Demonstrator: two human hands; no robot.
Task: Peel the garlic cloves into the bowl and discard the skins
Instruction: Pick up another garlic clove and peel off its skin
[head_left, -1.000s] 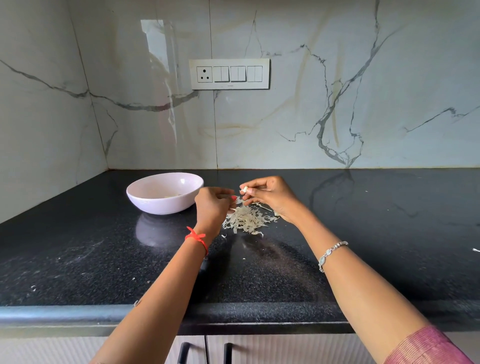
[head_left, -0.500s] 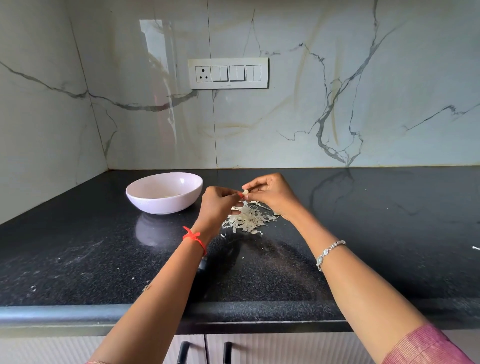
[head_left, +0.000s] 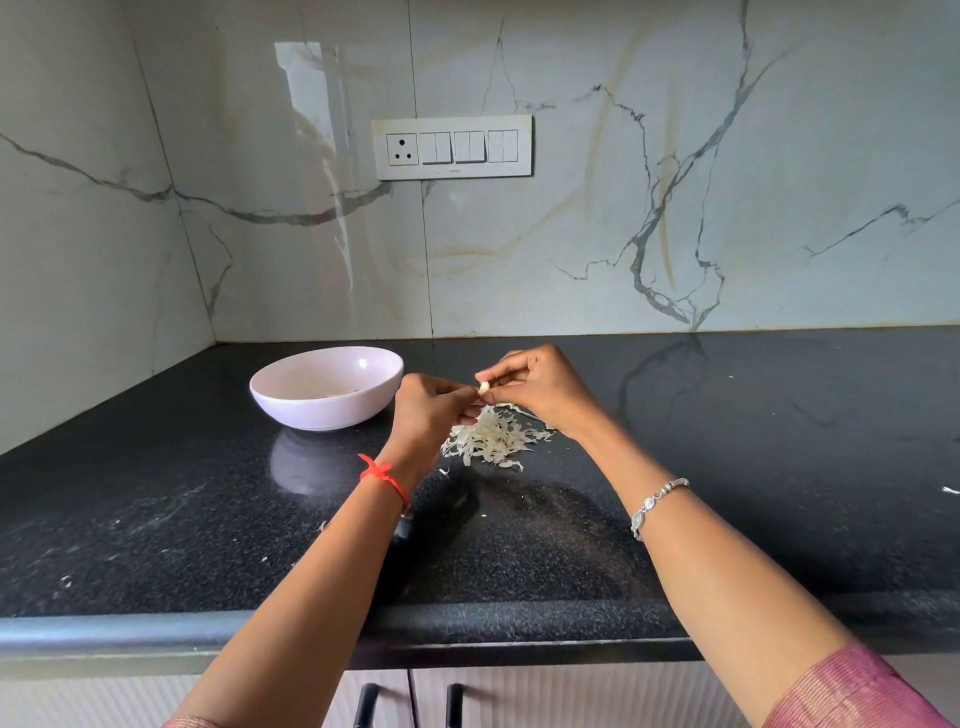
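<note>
One garlic clove (head_left: 484, 387) pinched: left hand (head_left: 426, 413), right hand (head_left: 543, 389).

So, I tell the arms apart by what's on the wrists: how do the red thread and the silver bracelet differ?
The knotted red thread is plain cord with loose ends sticking out; the silver beaded bracelet is shiny metal with an oval piece. The thread sits close behind the left hand; the bracelet sits further down from the right hand. Both are thin single bands on bare forearms.
</note>
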